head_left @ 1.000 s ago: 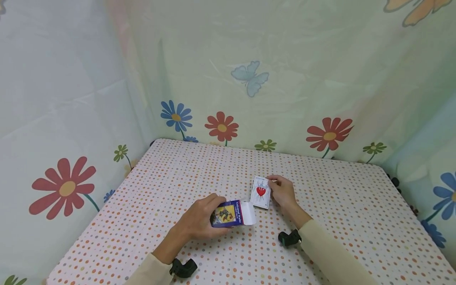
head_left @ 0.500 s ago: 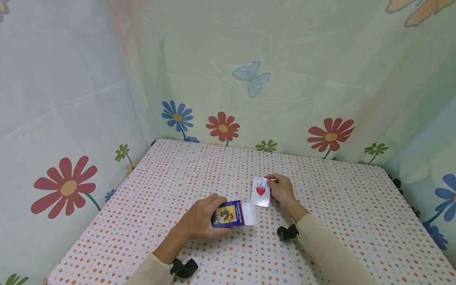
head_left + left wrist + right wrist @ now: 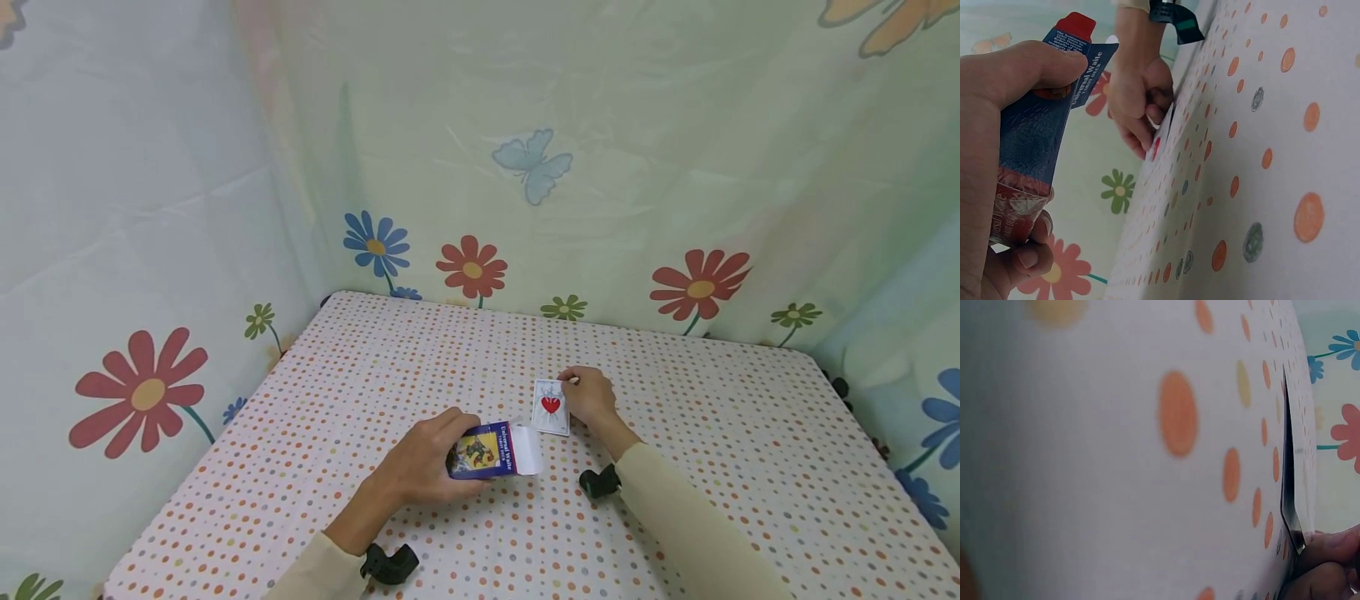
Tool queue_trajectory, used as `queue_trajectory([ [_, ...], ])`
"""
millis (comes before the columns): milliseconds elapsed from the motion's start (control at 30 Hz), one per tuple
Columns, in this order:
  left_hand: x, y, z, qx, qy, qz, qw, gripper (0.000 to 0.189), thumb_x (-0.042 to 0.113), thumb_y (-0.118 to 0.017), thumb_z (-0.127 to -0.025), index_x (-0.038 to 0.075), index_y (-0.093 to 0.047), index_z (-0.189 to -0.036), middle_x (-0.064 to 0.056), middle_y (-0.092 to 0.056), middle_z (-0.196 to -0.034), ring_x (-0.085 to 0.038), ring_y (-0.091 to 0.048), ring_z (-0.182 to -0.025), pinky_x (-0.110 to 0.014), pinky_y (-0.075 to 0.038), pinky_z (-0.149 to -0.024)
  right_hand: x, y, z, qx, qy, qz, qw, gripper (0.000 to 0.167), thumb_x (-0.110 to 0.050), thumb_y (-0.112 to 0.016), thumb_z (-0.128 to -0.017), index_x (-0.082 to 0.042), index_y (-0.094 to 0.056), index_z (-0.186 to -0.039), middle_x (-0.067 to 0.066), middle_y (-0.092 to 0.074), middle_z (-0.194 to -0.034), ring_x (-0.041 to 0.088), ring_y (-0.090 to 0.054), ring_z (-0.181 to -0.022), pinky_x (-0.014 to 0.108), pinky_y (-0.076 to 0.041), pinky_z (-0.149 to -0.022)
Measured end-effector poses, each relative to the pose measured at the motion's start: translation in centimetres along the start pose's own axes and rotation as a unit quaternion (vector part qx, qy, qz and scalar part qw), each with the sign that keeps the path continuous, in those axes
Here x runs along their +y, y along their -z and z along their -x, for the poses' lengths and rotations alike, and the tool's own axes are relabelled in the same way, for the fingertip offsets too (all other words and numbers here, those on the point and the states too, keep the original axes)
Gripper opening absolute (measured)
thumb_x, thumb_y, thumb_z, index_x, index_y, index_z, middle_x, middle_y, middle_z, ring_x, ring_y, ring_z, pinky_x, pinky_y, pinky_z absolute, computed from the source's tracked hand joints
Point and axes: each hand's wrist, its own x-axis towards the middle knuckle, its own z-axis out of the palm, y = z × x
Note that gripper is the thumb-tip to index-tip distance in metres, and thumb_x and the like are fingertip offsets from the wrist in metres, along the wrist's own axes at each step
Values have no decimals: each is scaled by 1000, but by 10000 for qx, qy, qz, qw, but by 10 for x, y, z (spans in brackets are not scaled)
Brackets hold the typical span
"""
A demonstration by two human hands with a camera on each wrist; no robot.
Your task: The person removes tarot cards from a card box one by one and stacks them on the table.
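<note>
My left hand (image 3: 431,458) grips a blue tarot deck box (image 3: 480,452) with a yellow picture panel, tilted, its white end flap standing out to the right. In the left wrist view the thumb lies across the printed box (image 3: 1038,140), with fingertips curled on the far side. Just beyond the flap is a tarot card (image 3: 551,408) showing a red heart, face up, low over the tablecloth. My right hand (image 3: 592,396) pinches its upper right corner. The right wrist view has the card (image 3: 1289,469) nearly edge-on, slightly bent near the fingertips. Whether other cards lie under it, I cannot tell.
A dotted cloth (image 3: 420,358) covers the table. Curtains (image 3: 405,108) printed with flowers and butterflies hang behind and at both sides. Black wrist mounts (image 3: 388,565) sit on both sleeves.
The heart card has come down closer to the tablecloth, and the card edge that showed at its left is no longer visible. My right hand shifts slightly; the left keeps the box still.
</note>
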Motion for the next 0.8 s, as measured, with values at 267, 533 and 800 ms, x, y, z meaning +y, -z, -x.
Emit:
queue_trajectory([
  [267,0,1,0,13,-14,-20,10000,70,45,-87,-73,15,-57,-128,6,-60,-103,-3,-54,-80,-18,-49,-67,-1,1,1,-60,89,109,9999,22,-11,-53,-102,-6,-70,-115,11,-64,-90,20,-52,-69,30,-37,-55],
  [533,0,0,0,9,20,-16,10000,70,44,-88,-73,15,-57,-129,6,-60,-104,-3,-55,-81,-17,-49,-67,-1,-1,2,32,154,198,9997,23,-13,-53,-102,-7,-70,-116,13,-66,-95,22,-54,-73,30,-37,-57],
  [800,0,0,0,84,-53,-54,9999,70,45,-88,-72,14,-58,-128,6,-60,-103,-3,-54,-81,-17,-49,-67,1,-1,3,100,198,281,9994,22,-14,-54,-102,-7,-69,-116,13,-66,-93,23,-56,-74,31,-37,-59],
])
